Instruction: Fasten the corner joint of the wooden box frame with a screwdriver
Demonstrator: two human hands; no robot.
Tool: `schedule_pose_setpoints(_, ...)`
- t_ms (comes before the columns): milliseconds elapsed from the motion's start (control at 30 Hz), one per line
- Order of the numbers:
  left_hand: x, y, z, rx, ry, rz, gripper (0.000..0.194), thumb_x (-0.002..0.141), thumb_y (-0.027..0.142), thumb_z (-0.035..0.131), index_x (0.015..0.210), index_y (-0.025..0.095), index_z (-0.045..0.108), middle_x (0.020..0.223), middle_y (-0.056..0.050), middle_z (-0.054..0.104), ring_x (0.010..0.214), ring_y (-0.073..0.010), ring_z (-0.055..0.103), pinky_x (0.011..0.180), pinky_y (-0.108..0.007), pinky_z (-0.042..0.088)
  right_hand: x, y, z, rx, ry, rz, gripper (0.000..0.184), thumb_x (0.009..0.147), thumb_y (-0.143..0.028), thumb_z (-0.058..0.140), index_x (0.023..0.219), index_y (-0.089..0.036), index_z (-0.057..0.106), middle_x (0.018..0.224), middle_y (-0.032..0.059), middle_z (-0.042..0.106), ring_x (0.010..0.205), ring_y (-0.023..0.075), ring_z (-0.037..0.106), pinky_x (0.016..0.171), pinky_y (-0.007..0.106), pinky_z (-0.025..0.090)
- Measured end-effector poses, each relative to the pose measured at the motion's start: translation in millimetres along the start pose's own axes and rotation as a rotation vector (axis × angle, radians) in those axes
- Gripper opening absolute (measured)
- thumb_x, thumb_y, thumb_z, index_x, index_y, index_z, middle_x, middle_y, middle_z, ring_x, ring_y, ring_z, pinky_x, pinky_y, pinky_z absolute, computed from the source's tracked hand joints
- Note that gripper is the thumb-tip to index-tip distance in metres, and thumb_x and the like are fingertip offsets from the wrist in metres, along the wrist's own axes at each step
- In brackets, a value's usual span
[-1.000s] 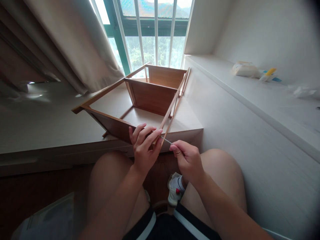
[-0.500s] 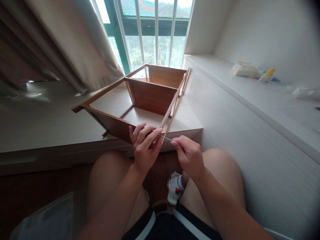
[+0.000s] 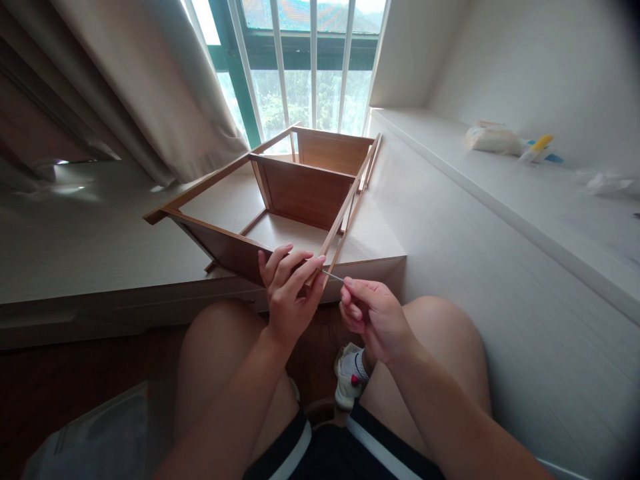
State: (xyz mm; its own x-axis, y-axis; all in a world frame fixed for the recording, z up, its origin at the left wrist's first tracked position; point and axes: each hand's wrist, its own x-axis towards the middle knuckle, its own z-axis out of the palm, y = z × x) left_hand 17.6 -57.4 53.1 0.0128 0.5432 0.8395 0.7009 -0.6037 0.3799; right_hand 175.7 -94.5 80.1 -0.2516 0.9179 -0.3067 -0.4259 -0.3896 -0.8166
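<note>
Toward twelve o'clock, find the wooden frame (image 3: 306,193) lying on the pale ledge (image 3: 120,247), with its near corner toward six. For good work, probably turn the thin metal rod (image 3: 334,275) along its axis, without prying; cannot make out its tip. At eight from that corner, note the left hand (image 3: 290,293), fingers half-spread, pinching it; at four, the right hand (image 3: 377,317), forearm angling from five, pinching the rod between thumb and forefinger, others loosely curled.

Pinched right hand (image 3: 375,315) near left hand (image 3: 291,292)
</note>
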Motion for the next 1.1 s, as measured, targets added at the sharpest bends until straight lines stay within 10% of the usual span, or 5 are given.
schedule_pose_setpoints(733, 0, 0, -0.5, 0.009, 0.003, 0.011, 0.024, 0.087, 0.02, 0.071, 0.11, 0.027, 0.073, 0.111, -0.002, 0.072, 0.129, -0.0187, 0.055, 0.127, -0.043, 0.026, -5, 7, -12, -0.987, 0.203, -0.793, 0.029, 0.098, -0.029, 0.051, 0.077, -0.012, 0.061, 0.072, 0.0004, 0.056, 0.068, 0.0013, 0.048, 0.067, 0.013, 0.037)
schedule_pose_setpoints(1100, 1, 1, -0.6, 0.004, -0.011, -0.013, 0.022, 0.088, 0.022, 0.069, 0.109, 0.027, 0.074, 0.112, -0.002, 0.072, 0.13, -0.0181, 0.054, 0.128, -0.042, 0.024, -6, 9, -13, -1.076, 0.15, -0.894, 0.021, 0.098, -0.021, 0.051, 0.079, -0.013, 0.058, 0.074, -0.0004, 0.055, 0.07, 0.0016, 0.047, 0.069, 0.014, 0.035)
